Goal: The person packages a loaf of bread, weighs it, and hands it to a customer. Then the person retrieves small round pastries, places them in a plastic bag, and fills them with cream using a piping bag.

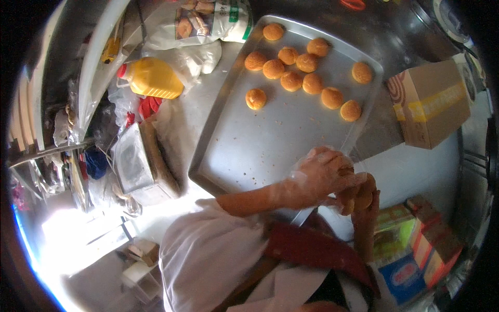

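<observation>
Small round golden-brown buns [364, 191] are bunched between my two hands, past the near right edge of a large metal baking tray [249, 144]. My left hand [325, 175], in a thin clear plastic glove, reaches across the tray and grips the buns from above. From below and to the right, my right hand [368, 212] supports them; its fingers are partly hidden. Clear plastic film shows about the hands, but I cannot tell whether it is a bag. Several more buns [291, 81] lie on the far half of the tray, with one bun [255, 99] apart. Crumbs dot the near half.
Left of the tray stand a yellow oil jug [154, 78] with a red cap and a metal tin [134, 160]. A printed plastic sack [202, 19] lies beyond them. On the right are a taped cardboard box [432, 103] and colourful cartons [413, 245].
</observation>
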Tool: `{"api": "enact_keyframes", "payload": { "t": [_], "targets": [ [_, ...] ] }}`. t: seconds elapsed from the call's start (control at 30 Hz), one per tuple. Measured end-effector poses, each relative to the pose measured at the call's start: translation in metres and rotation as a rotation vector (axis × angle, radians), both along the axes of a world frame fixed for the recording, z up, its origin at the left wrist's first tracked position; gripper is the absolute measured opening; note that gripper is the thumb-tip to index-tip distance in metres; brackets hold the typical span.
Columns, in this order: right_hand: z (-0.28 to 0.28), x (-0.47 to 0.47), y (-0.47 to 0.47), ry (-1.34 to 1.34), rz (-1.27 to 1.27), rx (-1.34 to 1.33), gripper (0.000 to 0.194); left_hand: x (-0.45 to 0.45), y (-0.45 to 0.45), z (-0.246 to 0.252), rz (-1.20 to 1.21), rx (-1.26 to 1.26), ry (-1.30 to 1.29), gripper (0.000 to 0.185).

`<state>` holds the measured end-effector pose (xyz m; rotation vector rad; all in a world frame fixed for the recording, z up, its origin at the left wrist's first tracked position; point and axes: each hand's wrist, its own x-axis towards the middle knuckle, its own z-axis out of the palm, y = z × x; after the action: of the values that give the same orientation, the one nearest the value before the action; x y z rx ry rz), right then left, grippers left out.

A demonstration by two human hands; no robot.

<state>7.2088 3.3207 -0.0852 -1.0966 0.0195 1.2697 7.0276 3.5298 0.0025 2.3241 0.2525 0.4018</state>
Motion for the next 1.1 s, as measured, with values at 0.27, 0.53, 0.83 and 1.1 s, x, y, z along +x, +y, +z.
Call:
{"api": "enact_keyframes", "payload": {
  "t": [0.27,0.53,0.83,1.1],
  "targets": [
    [-0.007,0.019,-0.027,0.226,-0.032,0.093,0.064,-0.004,0.12,-0.035,0.621,0.097,0.097,0.051],
    [0.004,0.018,-0.028,-0.051,0.137,0.02,0.062,0.057,0.133,-0.088,0.295,0.754,0.366,0.051],
    [0.038,-0.033,-0.01,0.124,0.374,0.021,0.059,-0.118,-0.029,0.022,0.748,-0.053,-0.093,0.066],
    [0.079,-0.167,0.016,0.158,0.865,0.02,0.057,-0.25,-0.195,0.101,1.17,-0.057,-0.026,0.076]
  ]
}}
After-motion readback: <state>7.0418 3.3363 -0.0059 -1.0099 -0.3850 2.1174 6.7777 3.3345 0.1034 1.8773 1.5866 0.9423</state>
